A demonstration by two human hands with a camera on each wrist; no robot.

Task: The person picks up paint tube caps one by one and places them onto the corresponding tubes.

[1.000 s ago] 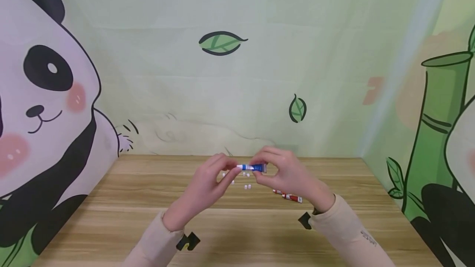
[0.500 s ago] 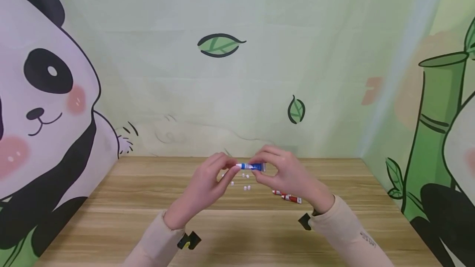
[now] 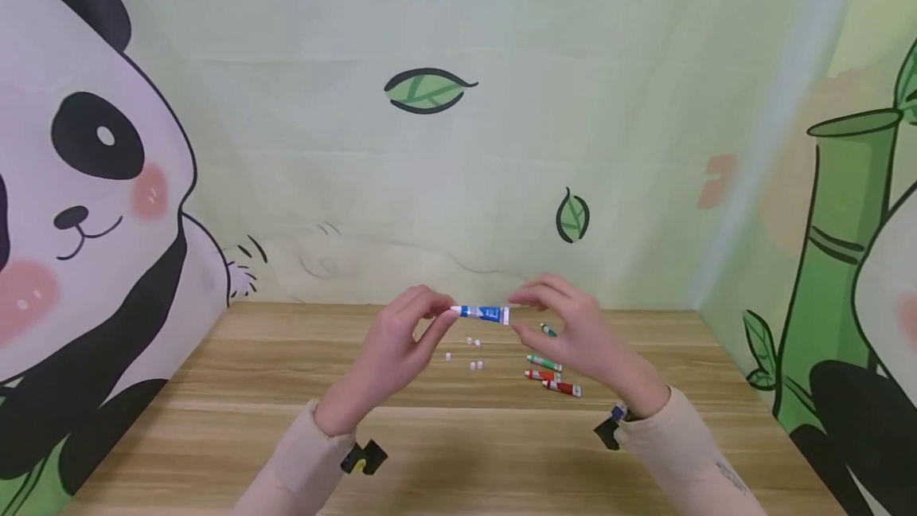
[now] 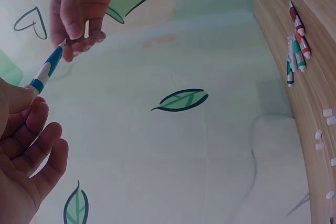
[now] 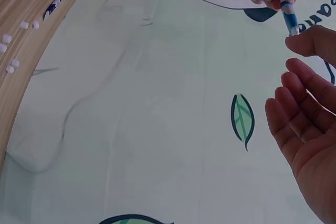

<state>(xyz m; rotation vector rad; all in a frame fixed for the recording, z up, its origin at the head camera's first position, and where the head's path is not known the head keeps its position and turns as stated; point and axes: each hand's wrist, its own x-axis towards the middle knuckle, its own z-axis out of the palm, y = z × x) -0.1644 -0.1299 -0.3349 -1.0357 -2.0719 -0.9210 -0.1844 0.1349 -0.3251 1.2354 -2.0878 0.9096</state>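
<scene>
Between the two hands, above the table, hangs a blue-and-white paint tube [image 3: 485, 314], lying roughly level in the head view. My left hand [image 3: 390, 349] pinches its white-capped end between thumb and fingers. Over at the tube's flat end is my right hand [image 3: 583, 333], thumb and fingers spread apart and not gripping it. In the right wrist view the right thumb [image 5: 310, 41] is close to the tube's end [image 5: 292, 31]; whether it touches cannot be told. The other right fingers [image 5: 294, 114] are loosely bent around nothing.
Several small white caps [image 3: 476, 365] lie scattered on the wooden table [image 3: 458, 452]. To their right rest red tubes [image 3: 562, 388] and green tubes [image 3: 544, 362]. A dark blue tube [image 5: 52, 7] lies beyond the caps in the right wrist view. A panda-print cloth [image 3: 322, 181] stands behind.
My right hand has released the blue paint tube and drawn to the right, its fingers spreading. The tube has risen slightly in the left hand. Green tubes have come into sight.
</scene>
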